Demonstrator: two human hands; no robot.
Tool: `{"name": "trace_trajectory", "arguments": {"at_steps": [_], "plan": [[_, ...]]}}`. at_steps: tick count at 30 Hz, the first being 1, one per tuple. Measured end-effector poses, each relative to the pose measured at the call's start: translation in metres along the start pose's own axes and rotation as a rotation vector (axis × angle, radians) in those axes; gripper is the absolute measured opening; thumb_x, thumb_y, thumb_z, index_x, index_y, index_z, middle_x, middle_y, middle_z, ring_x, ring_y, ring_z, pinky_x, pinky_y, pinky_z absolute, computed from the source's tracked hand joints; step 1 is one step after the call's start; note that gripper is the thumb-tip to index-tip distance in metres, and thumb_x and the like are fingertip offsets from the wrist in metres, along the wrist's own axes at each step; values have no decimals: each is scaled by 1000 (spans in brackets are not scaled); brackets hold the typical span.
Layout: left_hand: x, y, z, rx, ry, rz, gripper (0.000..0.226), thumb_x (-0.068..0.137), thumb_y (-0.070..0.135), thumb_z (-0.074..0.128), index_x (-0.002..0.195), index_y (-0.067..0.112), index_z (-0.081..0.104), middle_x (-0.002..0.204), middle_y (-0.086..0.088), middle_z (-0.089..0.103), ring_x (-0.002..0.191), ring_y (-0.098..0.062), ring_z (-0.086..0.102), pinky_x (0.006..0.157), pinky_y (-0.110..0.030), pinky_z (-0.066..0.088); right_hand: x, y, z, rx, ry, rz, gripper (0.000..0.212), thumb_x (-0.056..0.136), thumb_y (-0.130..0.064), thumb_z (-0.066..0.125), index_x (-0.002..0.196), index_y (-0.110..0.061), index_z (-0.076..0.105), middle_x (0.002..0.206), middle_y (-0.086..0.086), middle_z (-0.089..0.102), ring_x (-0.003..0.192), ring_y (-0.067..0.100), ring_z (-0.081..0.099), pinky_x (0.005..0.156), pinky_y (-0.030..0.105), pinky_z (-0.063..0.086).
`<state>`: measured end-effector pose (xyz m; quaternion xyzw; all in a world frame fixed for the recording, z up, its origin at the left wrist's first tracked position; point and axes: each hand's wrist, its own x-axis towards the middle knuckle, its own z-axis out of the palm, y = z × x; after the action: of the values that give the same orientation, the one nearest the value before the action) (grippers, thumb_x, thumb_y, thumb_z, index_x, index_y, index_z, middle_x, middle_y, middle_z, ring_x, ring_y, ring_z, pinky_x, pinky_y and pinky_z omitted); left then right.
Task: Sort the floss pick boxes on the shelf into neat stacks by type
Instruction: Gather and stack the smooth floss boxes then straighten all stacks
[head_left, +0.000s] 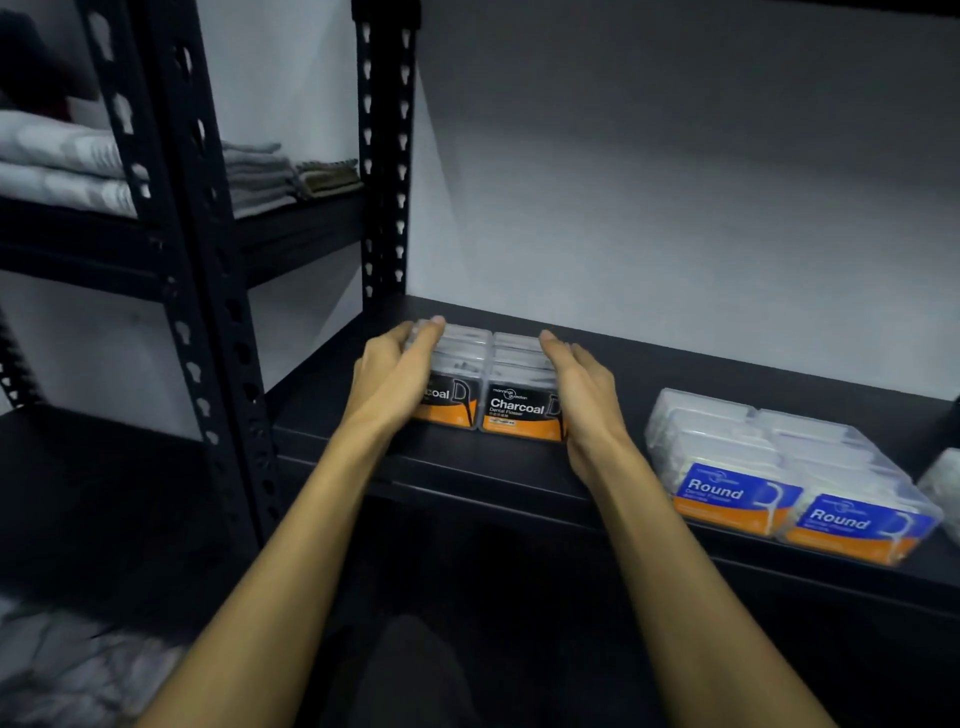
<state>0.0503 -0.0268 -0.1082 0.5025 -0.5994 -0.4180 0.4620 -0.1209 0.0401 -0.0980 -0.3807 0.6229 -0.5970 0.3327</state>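
Two rows of Charcoal boxes (485, 387) stood side by side on the black shelf (519, 478), near its left post (384, 156). The rows' long axis ran front to back, labels facing the shelf's front edge. The left hand (397, 376) lay flat against the block's left side, fingers straight; the right hand (579, 387) pressed the right side likewise, neither curling round a box. Well apart to the right sat the Round boxes (789, 475), also two rows, angled slightly, labels forward. Folded towels (260, 176) lay on the neighbouring rack.
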Motion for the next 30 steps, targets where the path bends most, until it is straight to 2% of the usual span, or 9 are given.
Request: {"name": "trace_trajectory", "arguments": {"at_steps": [3,5,11,15,17,22,25,27,30], "plan": [[-3,0,3,79,6,71,39,98,45,48,127,25,64,97,14,68,94,-4,64,77,-20,46,4,6,-1,-15,-7,-49,23,91,-37,61,110,-24,64,109,-2,72,101,17,70,101,45,51],[-3,1,1,102,1,100,31,100,39,46,122,27,66,94,11,70,89,-4,66,73,-21,48,5,8,-1,-30,-6,-76,13,90,-34,59,97,-26,64,104,1,74,99,19,71,99,48,53],[-5,-1,-3,108,-14,98,18,99,37,48,105,35,65,91,14,70,95,-7,65,84,-29,48,-1,11,-2,-61,-16,-102,27,91,-39,55,111,-22,64,107,0,74,100,18,71,98,47,53],[-12,-1,-6,93,-25,84,36,97,40,49,124,25,68,100,9,74,97,-7,68,80,-24,48,-5,14,-3,-48,-8,-81,73,80,-65,55,134,-16,55,128,3,65,115,18,65,104,44,50],[-16,-3,-7,92,-34,89,32,98,38,49,121,28,68,96,10,75,91,-3,68,73,-19,46,-9,18,-3,-52,11,-53,96,69,-76,53,145,-19,44,142,3,55,125,19,58,108,45,46],[-29,-5,-11,38,-67,96,29,97,38,50,116,29,71,89,8,78,85,-5,73,79,-27,54,-21,27,-7,-33,59,-57,123,47,-99,52,145,-25,43,147,3,51,132,22,54,110,49,43],[-32,-4,-12,20,-57,99,19,99,38,51,110,36,67,90,8,78,84,-4,73,77,-24,53,-28,27,-8,-59,61,-42,126,44,-101,46,145,-27,43,147,3,52,130,24,55,108,51,45],[-34,-4,-12,3,-53,100,24,99,38,52,117,34,67,90,9,77,82,-2,73,73,-22,51,-35,23,-7,-84,66,-46,119,50,-100,45,143,-25,45,144,4,54,128,24,56,107,51,46],[-37,-3,-11,-18,-38,84,34,97,41,53,126,29,66,93,9,77,83,-2,73,76,-23,52,-40,18,-7,-101,74,-88,72,81,-79,44,123,-23,60,123,2,67,113,19,65,100,49,51]]}}
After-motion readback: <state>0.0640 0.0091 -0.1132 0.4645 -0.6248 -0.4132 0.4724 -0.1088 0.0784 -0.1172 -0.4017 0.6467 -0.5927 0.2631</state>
